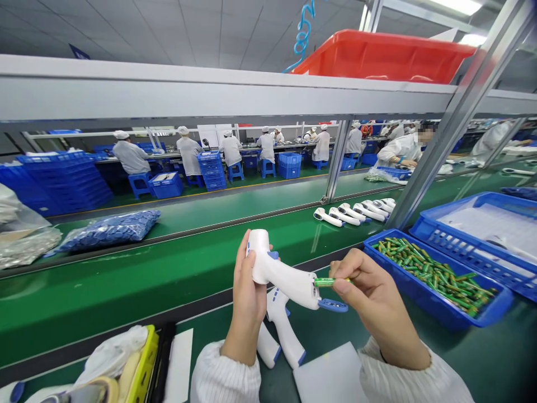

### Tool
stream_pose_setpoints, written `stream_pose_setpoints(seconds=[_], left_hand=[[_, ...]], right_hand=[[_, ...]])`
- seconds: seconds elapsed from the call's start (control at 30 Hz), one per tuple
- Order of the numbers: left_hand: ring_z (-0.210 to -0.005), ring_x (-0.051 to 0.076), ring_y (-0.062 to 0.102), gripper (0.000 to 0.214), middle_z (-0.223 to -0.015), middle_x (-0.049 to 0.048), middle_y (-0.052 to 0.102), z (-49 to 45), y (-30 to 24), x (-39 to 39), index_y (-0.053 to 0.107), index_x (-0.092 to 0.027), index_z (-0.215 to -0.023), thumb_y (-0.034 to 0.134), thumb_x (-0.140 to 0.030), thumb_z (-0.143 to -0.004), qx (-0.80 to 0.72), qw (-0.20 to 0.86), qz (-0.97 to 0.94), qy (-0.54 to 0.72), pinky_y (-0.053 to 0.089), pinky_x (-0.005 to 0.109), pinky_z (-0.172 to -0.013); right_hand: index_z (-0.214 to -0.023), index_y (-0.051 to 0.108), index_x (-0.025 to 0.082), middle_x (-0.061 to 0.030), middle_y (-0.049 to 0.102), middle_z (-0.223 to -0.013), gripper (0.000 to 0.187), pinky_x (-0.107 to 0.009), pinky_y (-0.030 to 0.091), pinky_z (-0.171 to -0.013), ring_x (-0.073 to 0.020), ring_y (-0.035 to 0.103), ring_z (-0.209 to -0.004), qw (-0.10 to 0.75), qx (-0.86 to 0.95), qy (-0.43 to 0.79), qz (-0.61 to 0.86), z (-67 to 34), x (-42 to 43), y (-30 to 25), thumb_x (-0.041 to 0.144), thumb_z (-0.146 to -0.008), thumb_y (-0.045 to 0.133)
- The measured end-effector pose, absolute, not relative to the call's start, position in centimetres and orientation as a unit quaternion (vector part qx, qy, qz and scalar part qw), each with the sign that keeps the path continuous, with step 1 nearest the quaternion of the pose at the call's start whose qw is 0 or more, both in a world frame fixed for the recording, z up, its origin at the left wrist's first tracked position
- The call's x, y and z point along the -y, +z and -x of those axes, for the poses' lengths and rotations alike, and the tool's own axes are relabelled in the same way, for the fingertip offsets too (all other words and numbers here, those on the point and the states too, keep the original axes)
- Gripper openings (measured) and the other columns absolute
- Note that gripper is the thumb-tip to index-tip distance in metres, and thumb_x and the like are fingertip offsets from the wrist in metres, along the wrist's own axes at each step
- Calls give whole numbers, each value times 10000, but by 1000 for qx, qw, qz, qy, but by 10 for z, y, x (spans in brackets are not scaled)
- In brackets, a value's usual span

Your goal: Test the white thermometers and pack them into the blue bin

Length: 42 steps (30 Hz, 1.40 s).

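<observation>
My left hand [247, 285] is wrapped round the head of a white infrared thermometer [285, 277] with a blue trigger. Its handle points right, and the blue battery cover [333, 305] hangs open at the handle's end. Between the thumb and fingers of my right hand [369, 296] is a green battery [324, 282], its far tip at the handle's opening. How deep that tip sits cannot be made out. Below, another white thermometer [287, 327] lies on the bench, with a further handle [267, 346] partly hidden by my left wrist.
A blue bin [451, 322] of green batteries stands at right, beside a blue basket [465, 235]. Several thermometers [339, 215] line the green belt [193, 252]. A yellow box [145, 364] sits front left. A metal post [457, 112] and shelf [210, 98] frame the bench.
</observation>
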<state>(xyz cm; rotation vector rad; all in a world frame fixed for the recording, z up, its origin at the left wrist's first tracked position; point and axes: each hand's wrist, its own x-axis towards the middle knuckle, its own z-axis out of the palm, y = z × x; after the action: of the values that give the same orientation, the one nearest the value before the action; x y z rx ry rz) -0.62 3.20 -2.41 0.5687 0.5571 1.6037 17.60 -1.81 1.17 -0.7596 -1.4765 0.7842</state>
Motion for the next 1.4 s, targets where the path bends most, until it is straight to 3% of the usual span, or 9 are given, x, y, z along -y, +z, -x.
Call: stream_pose_setpoints(seconds=[0.17, 0.47, 0.63, 0.73, 0.93, 1.0, 1.1, 1.23, 1.4], left_hand=[[-826, 145, 661, 690, -1046, 71, 692, 2, -26, -31, 429, -280, -1452, 698, -403, -828, -268, 606, -261, 702, 538, 247, -758], [-766, 138, 661, 716, -1001, 73, 706, -2, -25, -29, 414, -256, -1461, 702, -397, -820, -264, 614, -276, 690, 542, 256, -749], [-792, 140, 653, 690, -1021, 65, 693, 2, -23, -30, 412, -280, -1458, 687, -366, -831, -261, 613, -263, 698, 533, 244, -733], [-755, 139, 646, 681, -989, 58, 688, 5, -23, -32, 390, -282, -1470, 655, -373, -850, -261, 613, -266, 696, 529, 250, -710], [-779, 139, 656, 678, -1006, 60, 692, 3, -25, -33, 434, -274, -1444, 691, -387, -827, -275, 589, -284, 705, 528, 248, -738], [-767, 129, 655, 674, -999, 54, 695, 1, -25, -32, 433, -274, -1444, 688, -393, -832, -264, 604, -287, 695, 530, 247, -760], [-763, 125, 656, 669, -991, 49, 692, 0, -25, -30, 415, -281, -1456, 672, -377, -846, -256, 626, -273, 684, 531, 247, -764], [-750, 133, 651, 659, -976, 47, 684, -1, -24, -30, 402, -290, -1464, 647, -370, -857, -255, 639, -260, 677, 528, 252, -728], [-802, 144, 658, 663, -1008, 58, 691, -2, -26, -31, 435, -270, -1445, 671, -384, -837, -272, 612, -272, 690, 526, 265, -785]], right_hand=[[-796, 690, 218, -17, 606, -647, 54, -244, 413, -513, -128, 529, -585, 573, 725, 196, 329, -181, 17, 17, 207, -832, 729], [-778, 710, 189, -47, 646, -694, 157, -244, 456, -533, -142, 589, -623, 500, 725, 337, 333, -185, 15, 24, 319, -866, 694], [-719, 654, 204, -21, 619, -645, 145, -241, 453, -532, -126, 557, -595, 574, 669, 349, 319, -189, 18, 24, 252, -835, 726], [-702, 645, 195, -26, 600, -624, 181, -246, 430, -495, -128, 539, -568, 561, 661, 389, 311, -189, 19, 25, 288, -829, 733], [-750, 720, 206, -49, 648, -683, 158, -261, 439, -541, -146, 574, -630, 501, 739, 313, 323, -188, 17, 27, 291, -878, 684], [-835, 741, 229, -52, 643, -717, 189, -269, 457, -575, -151, 578, -669, 524, 731, 326, 292, -188, 14, 25, 325, -932, 610], [-820, 676, 250, -9, 554, -637, 220, -239, 399, -475, -117, 467, -533, 612, 633, 407, 243, -184, 11, 21, 410, -938, 582], [-719, 585, 220, 30, 477, -552, 339, -213, 304, -398, -78, 321, -421, 593, 592, 499, 223, -176, 9, 19, 521, -861, 650], [-731, 683, 196, -22, 592, -629, 257, -229, 429, -499, -111, 519, -549, 561, 632, 488, 218, -175, 8, 18, 426, -841, 714]])
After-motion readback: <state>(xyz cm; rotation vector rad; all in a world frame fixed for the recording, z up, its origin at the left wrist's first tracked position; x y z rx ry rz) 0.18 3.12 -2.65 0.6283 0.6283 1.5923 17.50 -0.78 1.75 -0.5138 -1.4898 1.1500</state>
